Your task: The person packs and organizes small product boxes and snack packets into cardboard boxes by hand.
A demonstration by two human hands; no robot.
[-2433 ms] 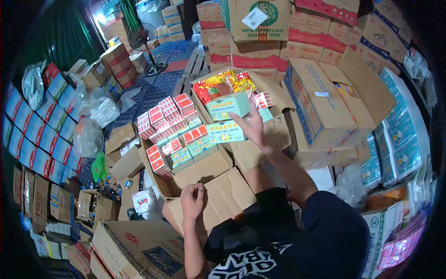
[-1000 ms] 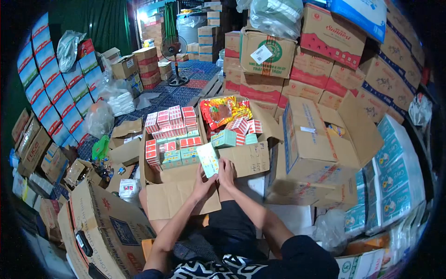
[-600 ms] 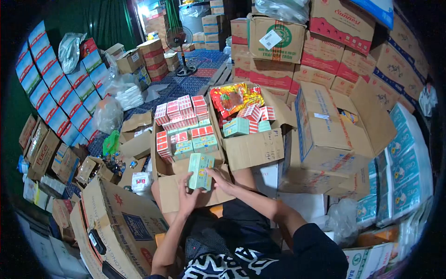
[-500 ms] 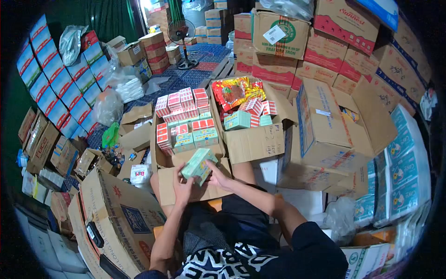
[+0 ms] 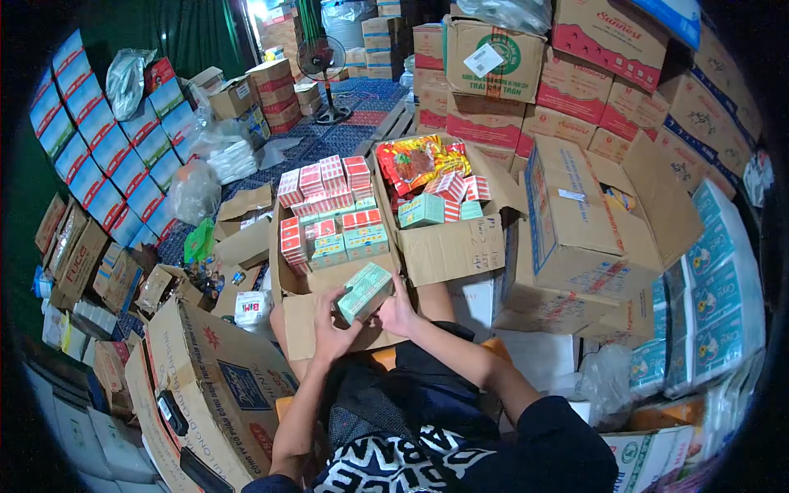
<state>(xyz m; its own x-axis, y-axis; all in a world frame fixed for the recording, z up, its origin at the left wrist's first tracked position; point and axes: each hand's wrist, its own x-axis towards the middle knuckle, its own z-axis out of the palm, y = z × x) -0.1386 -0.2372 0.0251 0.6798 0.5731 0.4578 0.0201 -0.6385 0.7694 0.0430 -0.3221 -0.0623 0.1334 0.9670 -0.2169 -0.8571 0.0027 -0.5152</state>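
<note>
A small green box [image 5: 365, 292] is held between both hands above the front flap of an open carton. My left hand [image 5: 332, 327] grips its left and lower side, and my right hand [image 5: 398, 308] grips its right side. Just beyond, the open carton [image 5: 325, 282] holds rows of red-and-white packs [image 5: 330, 174] and green boxes [image 5: 366, 239]. Beside it on the right, a second carton [image 5: 452, 249] contains red and yellow bags [image 5: 421, 162], striped packs and another green box [image 5: 420, 211].
A large carton [image 5: 205, 394] stands at the lower left. To the right are stacked open cartons [image 5: 588, 222] and blue-green wrapped packages [image 5: 713, 287]. A fan [image 5: 322, 62] stands at the back, near stacked boxes [image 5: 567, 82]. Clear plastic [image 5: 608, 378] lies at the lower right.
Earlier my right hand was over the right carton and my left rested on the flap. Now both hold a green box, which has been turned and tilted between them. The camera view has shifted too.
</note>
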